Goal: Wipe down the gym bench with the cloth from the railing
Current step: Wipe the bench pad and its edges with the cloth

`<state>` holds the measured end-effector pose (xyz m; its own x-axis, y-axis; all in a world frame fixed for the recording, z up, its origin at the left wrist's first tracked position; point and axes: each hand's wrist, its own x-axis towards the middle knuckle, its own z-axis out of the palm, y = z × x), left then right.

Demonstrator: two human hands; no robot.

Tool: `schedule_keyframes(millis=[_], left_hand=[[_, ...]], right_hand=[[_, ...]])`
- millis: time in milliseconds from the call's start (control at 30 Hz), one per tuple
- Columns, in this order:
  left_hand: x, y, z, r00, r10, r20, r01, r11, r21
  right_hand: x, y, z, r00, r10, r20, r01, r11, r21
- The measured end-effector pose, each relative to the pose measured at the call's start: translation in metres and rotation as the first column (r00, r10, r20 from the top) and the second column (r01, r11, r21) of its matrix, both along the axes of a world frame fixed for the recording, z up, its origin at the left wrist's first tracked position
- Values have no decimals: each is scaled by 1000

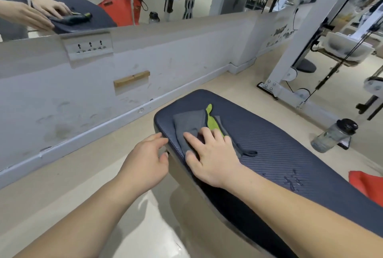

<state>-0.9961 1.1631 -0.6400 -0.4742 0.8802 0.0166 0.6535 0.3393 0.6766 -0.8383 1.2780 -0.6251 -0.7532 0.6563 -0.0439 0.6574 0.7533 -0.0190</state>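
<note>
The gym bench (275, 143) has a dark blue ribbed pad that runs from the centre to the lower right. A grey cloth (190, 122) with a lime-green patch lies on the pad's far end. My right hand (211, 154) presses flat on the cloth, fingers spread over it. My left hand (145, 164) is at the bench's left edge, fingers loosely curled and touching the pad's side, holding nothing. A few water drops (293, 181) sit on the pad nearer to me.
A white low wall (103, 83) with a mirror above it runs along the left. A clear water bottle (331, 135) with a black cap stands on the floor right of the bench. A cable machine frame (290, 75) is at the right, a red item (366, 185) beside the bench.
</note>
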Motion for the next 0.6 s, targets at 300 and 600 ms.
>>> schedule_keyframes(millis=[300,600], left_hand=[[24,-4,10,992,-89,-85,87,996,-30],[51,6,18,970,-206,-132,210,978,18]], right_hand=[[55,25,-1,996,20,82,-22,999,27],[57,38,9,919,-307,249,317,948,0]])
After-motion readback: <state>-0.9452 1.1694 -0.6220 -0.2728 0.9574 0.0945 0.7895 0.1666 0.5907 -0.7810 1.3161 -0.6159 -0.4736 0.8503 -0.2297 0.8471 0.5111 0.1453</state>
